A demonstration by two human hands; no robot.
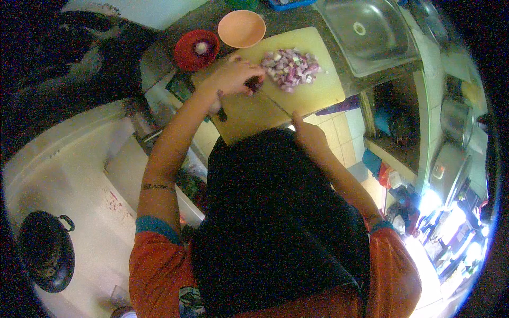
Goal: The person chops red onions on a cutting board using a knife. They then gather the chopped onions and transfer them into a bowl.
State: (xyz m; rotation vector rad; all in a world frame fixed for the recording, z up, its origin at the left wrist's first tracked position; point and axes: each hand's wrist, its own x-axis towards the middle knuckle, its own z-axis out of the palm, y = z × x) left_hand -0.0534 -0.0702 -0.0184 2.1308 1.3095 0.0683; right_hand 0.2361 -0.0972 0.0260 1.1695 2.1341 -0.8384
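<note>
A yellowish cutting board point(318, 95) lies before me on the counter. Chopped red onion point(292, 69) is heaped on its far right part. My left hand point(236, 75) is over the board's left side, fingers curled around a dark purplish piece point(253, 82), perhaps red onion; the fingers partly hide it. At the board's near edge, my right hand point(312, 133) grips a knife point(278, 105). Its thin blade points away and left, toward the space between my left hand and the onion heap.
Beyond my left hand stand a red bowl point(185, 55) holding a whitish round thing and a peach-coloured bowl point(241, 30). A metal sink point(358, 51) is set into the counter at right. A blue container point(292, 4) sits at the far edge. A black pan point(47, 250) is at lower left.
</note>
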